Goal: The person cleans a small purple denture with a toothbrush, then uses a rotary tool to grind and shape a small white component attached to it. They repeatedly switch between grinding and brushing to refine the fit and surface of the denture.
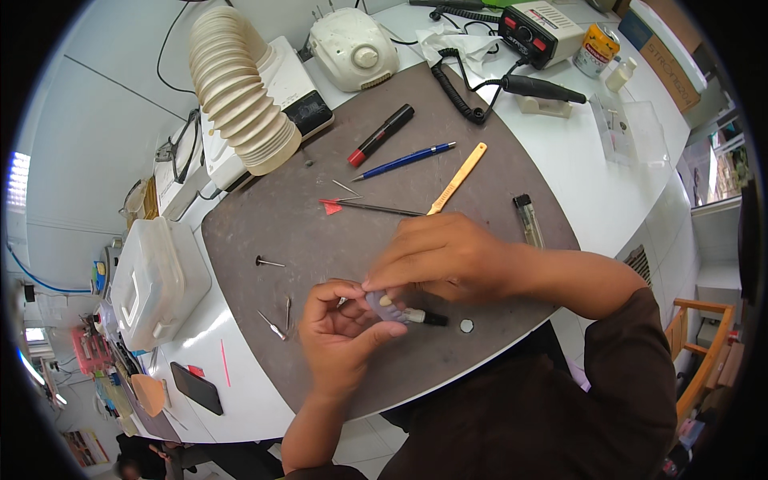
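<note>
My left hand (340, 324) holds a small lilac-grey dental model (387, 308) between thumb and fingers. A pale yellow tooth crown (386, 301) sits on the model. Over it comes my right hand (440, 256), its fingers closed and the tips meeting the model's upper edge by my left fingertips. Whatever those right fingers pinch is hidden. Just right of the model lies a small clear bottle with a black cap (426, 318), and beyond that a small white disc (467, 326). The brown mat (248, 232) lies beneath both hands.
Metal burs (274, 326) and a mounted disc (269, 262) lie left. Beyond my hands are a thin brush (376, 208), yellow-handled tool (458, 178), blue pencil (404, 162), marker (382, 136) and bur tube (528, 220). A ribbed suction hose (240, 96) and handpiece (544, 89) stand farther back.
</note>
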### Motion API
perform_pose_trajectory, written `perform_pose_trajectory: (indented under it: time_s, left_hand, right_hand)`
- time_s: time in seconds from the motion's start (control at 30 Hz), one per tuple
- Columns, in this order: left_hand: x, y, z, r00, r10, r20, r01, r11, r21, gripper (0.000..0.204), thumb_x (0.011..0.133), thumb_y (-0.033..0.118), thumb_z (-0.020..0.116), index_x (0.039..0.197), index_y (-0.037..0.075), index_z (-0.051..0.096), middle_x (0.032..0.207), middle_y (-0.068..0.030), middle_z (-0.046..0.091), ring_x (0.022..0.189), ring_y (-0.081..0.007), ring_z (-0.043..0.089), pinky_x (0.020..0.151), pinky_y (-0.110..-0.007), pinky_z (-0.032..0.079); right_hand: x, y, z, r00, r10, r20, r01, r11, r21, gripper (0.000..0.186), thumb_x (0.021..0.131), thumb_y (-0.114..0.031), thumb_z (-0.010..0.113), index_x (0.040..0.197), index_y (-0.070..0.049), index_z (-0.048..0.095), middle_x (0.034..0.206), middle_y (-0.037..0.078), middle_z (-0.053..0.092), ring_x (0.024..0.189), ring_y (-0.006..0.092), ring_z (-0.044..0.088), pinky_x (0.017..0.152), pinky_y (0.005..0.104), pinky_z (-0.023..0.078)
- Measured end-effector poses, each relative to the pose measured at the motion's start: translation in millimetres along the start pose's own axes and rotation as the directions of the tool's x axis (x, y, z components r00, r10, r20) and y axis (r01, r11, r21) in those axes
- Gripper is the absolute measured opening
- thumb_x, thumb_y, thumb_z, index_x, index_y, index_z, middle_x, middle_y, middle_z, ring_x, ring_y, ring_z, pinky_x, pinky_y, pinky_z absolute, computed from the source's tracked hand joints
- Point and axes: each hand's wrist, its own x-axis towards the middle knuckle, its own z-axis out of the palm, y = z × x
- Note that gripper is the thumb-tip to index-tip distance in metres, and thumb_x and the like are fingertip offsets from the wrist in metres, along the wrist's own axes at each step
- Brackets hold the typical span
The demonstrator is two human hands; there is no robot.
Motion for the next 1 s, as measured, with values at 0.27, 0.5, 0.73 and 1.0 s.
perform_pose_trajectory:
  time_s: [0.27,0.5,0.73,1.0]
  left_hand:
    - [-5,-8,3,0.994,0.112,-0.017,-0.109,0.985,0.130,0.055,0.071,-0.010,0.085,0.107,0.004,0.046,0.106,-0.0107,0.056,0.098,-0.0214,0.066,0.088,-0.037,0.058]
    - [-9,-18,-8,0.969,0.244,0.045,-0.245,0.913,0.326,0.060,0.070,-0.004,0.088,0.106,0.008,0.041,0.106,-0.0080,0.056,0.097,-0.0209,0.067,0.086,-0.038,0.062]
    - [-9,-19,-5,0.971,0.236,0.035,-0.236,0.928,0.289,0.061,0.070,-0.002,0.089,0.105,0.008,0.040,0.104,-0.0069,0.055,0.097,-0.0200,0.067,0.086,-0.038,0.062]
    - [-9,-16,-1,0.983,0.184,-0.001,-0.178,0.950,0.256,0.064,0.067,0.003,0.092,0.104,0.007,0.039,0.103,-0.0068,0.053,0.095,-0.0208,0.068,0.085,-0.038,0.063]
  right_hand:
    - [1,0,2,1.000,0.019,0.005,-0.019,0.999,0.048,0.030,0.076,-0.008,0.076,0.105,-0.014,0.073,0.100,0.001,0.071,0.089,0.0241,0.066,0.075,0.0345,0.055]
    - [-1,1,1,0.999,0.025,0.046,-0.026,0.999,0.033,0.027,0.077,-0.009,0.074,0.104,-0.014,0.074,0.099,0.001,0.071,0.088,0.0232,0.067,0.075,0.0336,0.055]
    - [-1,1,2,0.998,0.032,0.055,-0.033,0.999,0.015,0.024,0.079,-0.012,0.073,0.102,-0.015,0.075,0.096,0.000,0.071,0.088,0.0221,0.067,0.074,0.0335,0.055]
    - [-1,0,3,0.997,0.036,0.066,-0.035,0.999,-0.015,0.021,0.080,-0.014,0.072,0.100,-0.017,0.075,0.094,-0.002,0.071,0.087,0.0211,0.067,0.071,0.0330,0.055]
